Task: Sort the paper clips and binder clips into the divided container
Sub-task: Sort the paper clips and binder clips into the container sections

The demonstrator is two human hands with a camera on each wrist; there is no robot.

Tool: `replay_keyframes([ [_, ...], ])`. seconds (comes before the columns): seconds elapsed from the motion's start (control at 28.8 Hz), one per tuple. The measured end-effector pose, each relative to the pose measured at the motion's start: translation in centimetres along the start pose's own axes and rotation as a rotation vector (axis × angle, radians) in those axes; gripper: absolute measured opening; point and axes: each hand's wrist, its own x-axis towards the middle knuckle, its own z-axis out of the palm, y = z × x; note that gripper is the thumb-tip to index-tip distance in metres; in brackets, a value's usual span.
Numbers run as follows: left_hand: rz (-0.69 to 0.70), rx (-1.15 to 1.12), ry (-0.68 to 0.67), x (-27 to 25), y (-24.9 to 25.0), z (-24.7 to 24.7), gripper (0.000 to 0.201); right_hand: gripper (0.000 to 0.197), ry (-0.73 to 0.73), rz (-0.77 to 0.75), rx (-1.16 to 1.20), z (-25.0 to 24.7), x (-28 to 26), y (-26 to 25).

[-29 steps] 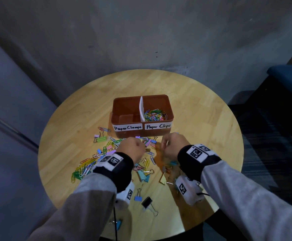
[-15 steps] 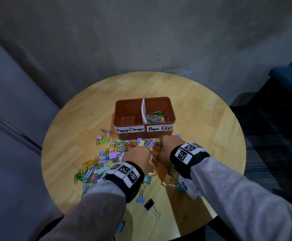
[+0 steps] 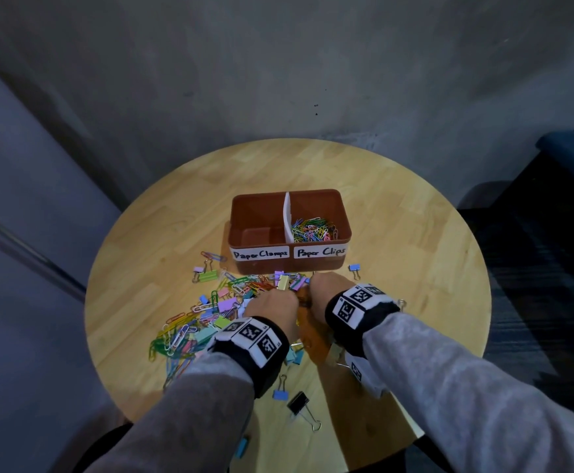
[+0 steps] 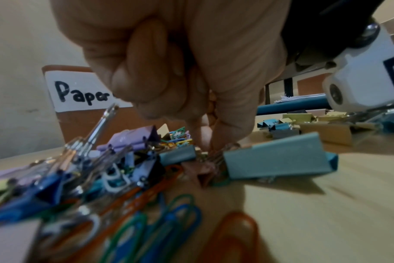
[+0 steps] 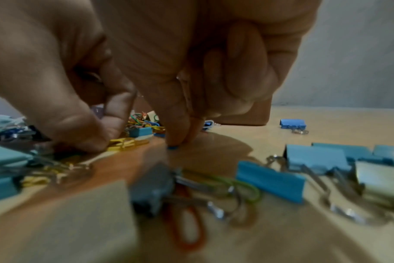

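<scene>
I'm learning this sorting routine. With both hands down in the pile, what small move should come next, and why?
Probably lift the right hand with the blue paper clip under its fingertips and drop it in the Paper Clips compartment. That side already holds clips and sits just beyond the hand. What the left hand pinches is unclear.
</scene>
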Motion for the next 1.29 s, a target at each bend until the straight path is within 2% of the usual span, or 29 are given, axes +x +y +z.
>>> replay_keyframes([
  [0.1, 0.002, -0.053, -0.008, 0.1, -0.3, 0.2, 0.013, 0.019, -0.046, 0.006, -0.034, -0.2, -0.5, -0.1],
  [0.21, -0.039, -0.348, 0.047, 0.3, -1.4, 0.4, 0.022, 0.005, -0.012, -0.016, -0.015, -0.1, -0.8, 0.5],
  [0.35, -0.07, -0.691, 0.18, 0.2, -2.2, -0.1, 0.039, 0.011, 0.044, -0.011, -0.028, 0.4, -0.9, 0.7],
  [0.42, -0.082, -0.813, 0.223, 0.1, -2.2, -0.4, 0.039, 0.004, 0.055, -0.022, -0.033, 0.4, -1.0, 0.3],
  [0.52, -0.104, -0.963, 0.245, 0.4, -2.3, -0.4, 0.036, 0.015, 0.024, -0.008, -0.027, 0.3, -0.8, 0.0],
  [0.63, -0.148, -1.17, 0.19, 0.4, -2.1, -0.3, 0.034, 0.007, -0.018, 0.011, -0.009, 0.1, -0.9, -0.1],
  [0.69, -0.162, -1.254, 0.146, 0.0, -1.8, -0.6, 0.033, 0.014, -0.042, 0.019, 0.03, 0.4, -0.8, 0.4],
  [0.8, -0.141, -1.383, 0.101, -0.5, -1.4, -1.0, 0.032, 0.006, -0.067, 0.006, 0.084, 0.8, -1.2, 1.0],
  [0.87, -0.127, -1.452, 0.085, -0.6, -1.3, -1.1, 0.029, 0.011, -0.03, -0.001, 0.124, 0.9, -1.5, 1.6],
  [0.97, -0.101, -1.529, 0.099, -0.6, -1.4, -1.0, 0.023, 0.009, 0.076, 0.029, 0.345, 0.2, -2.2, 2.6],
  [1.04, -0.092, -1.596, 0.104, -0.5, -1.5, -0.9, 0.023, 0.02, 0.109, 0.078, 0.609, -0.6, -2.3, 3.6],
  [1.11, -0.091, -1.655, 0.109, -0.5, -1.5, -1.0, 0.024, 0.021, 0.135, 0.114, 0.861, -1.4, -2.4, 4.6],
  [1.18, -0.101, -1.684, 0.111, -0.4, -1.4, -1.3, 0.025, 0.025, 0.129, 0.114, 1.052, -2.0, -2.8, 5.3],
  [1.29, -0.124, -1.703, 0.075, -0.3, -1.3, -1.7, 0.021, 0.034, 0.058, 0.07, 1.175, -2.5, -3.0, 6.2],
])
